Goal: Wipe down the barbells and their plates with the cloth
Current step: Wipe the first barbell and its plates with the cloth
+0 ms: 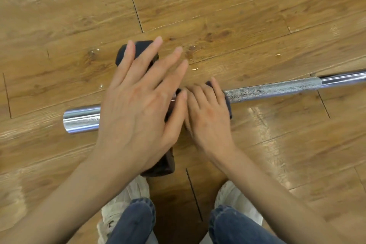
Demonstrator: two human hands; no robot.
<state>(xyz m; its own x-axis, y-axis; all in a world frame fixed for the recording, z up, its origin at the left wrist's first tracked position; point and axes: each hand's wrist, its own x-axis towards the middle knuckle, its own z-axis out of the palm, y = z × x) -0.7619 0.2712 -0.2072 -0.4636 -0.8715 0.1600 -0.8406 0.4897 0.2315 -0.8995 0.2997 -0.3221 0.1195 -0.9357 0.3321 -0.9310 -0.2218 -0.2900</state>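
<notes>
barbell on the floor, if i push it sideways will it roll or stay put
The barbell probably resists rolling: a dark plate sits on it under the left hand. Its round chrome sleeve looks slippery; the knurled section should grip better. Likely heavy.

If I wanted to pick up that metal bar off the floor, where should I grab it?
Probably the rough knurled stretch of the barbell, from above, fingers wrapping round it. That textured part is thin, bare and made for gripping; the smooth thick sleeve end looks slippery, and the hands and dark plate crowd the middle.
</notes>
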